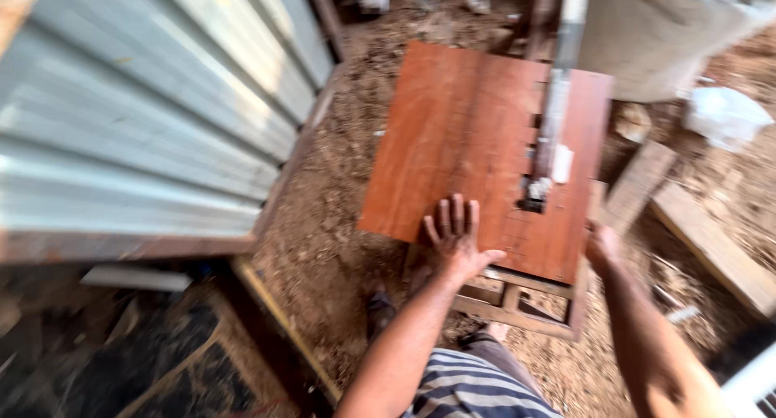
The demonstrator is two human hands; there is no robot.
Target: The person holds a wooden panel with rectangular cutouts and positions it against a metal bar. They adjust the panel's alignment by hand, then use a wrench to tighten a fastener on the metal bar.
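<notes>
Reddish-brown board (pixel 469 143) is lying flat on a low wooden frame worktop (pixel 517 301), overhanging it on the near side. Left hand (pixel 457 236) is pressing flat on the board's near edge, fingers spread and open, palm down. Right hand (pixel 602 244) is sitting at the board's near right corner, just off the right edge; blurred, so I cannot tell whether it is gripping the edge or only touching it. The hands are well apart, one at each end of the near edge. A grey metal bar (pixel 558 103) is lying along the board's right half, running from the far edge toward the middle. Left of the board, sawdust-covered ground (pixel 323 224) is giving open room up to a corrugated metal sheet (pixel 145 119). Right of the board, wooden planks (pixel 695 224) are crowding the ground.
</notes>
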